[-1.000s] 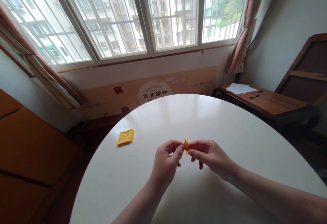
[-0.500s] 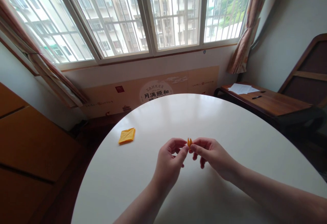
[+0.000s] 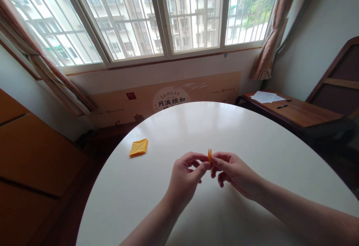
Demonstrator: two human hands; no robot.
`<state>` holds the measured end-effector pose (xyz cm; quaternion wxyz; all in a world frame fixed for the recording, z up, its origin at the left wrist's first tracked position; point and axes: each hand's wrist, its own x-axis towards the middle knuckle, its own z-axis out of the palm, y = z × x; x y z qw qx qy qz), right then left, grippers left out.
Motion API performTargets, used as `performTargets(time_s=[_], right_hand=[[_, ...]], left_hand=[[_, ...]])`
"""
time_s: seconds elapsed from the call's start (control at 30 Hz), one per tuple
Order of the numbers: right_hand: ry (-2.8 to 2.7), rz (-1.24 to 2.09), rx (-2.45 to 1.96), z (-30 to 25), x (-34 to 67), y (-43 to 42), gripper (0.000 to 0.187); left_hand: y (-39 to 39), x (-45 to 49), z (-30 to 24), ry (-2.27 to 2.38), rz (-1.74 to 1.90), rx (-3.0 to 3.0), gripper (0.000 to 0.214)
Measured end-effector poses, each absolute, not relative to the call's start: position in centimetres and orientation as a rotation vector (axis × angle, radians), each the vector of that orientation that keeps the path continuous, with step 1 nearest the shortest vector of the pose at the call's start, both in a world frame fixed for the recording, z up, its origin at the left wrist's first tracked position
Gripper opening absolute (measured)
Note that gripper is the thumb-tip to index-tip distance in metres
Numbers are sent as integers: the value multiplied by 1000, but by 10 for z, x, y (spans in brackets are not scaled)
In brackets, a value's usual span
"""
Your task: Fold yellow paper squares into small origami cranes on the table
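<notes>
Head view: where's the folded yellow piece (image 3: 209, 156)?

Upright over the white table (image 3: 131, 208), left hand (image 3: 185, 175) and right hand (image 3: 238, 171) each pinched on it, thumb to finger.

Why both?

Probably so its layers can't spring apart; the flat square (image 3: 138, 147) lies well aside, perhaps leaving room.

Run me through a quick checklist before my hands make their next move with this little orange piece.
1. Left hand pinching the small orange piece: ok.
2. Right hand pinching it from the other side: ok.
3. One hand free: not ok, both are at the piece.
4. Inner folds lined up: cannot tell, too small to see.
5. Yellow folded square lying on the white table, apart from both hands: ok.
</notes>
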<state>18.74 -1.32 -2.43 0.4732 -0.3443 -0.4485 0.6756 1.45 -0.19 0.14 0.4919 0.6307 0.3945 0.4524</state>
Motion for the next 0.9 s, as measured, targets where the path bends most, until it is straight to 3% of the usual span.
performTargets(time_s=[0.33,0.9], right_hand=[[-1005,1616,-895,-21,187,-14,28],[-1062,1582,-821,-23,188,-15,25]], left_hand=[[0,12,-2,937,1197,1692,8],[-6,5,8,912,1398,2303,18]])
